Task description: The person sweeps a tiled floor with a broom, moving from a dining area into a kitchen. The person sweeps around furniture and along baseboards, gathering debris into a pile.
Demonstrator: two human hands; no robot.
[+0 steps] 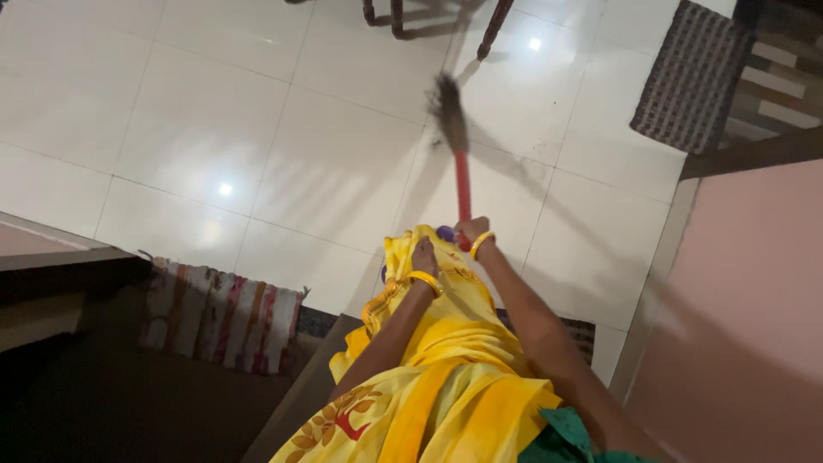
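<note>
My right hand [471, 232] is closed around the red handle of a broom [462, 182]. The broom's dark bristle head [448, 113] rests on the white tiled floor [257, 129] ahead of me. My left hand [423, 257] grips a fold of the yellow cloth [446, 343] I am wearing, holding it up near my waist. Both wrists carry gold bangles.
A striped rug [223, 315] lies at the lower left by a dark step. A woven dark mat [690, 77] sits at the upper right next to a doorway. Wooden chair legs [394, 17] stand at the top. A pink wall [746, 300] runs along the right.
</note>
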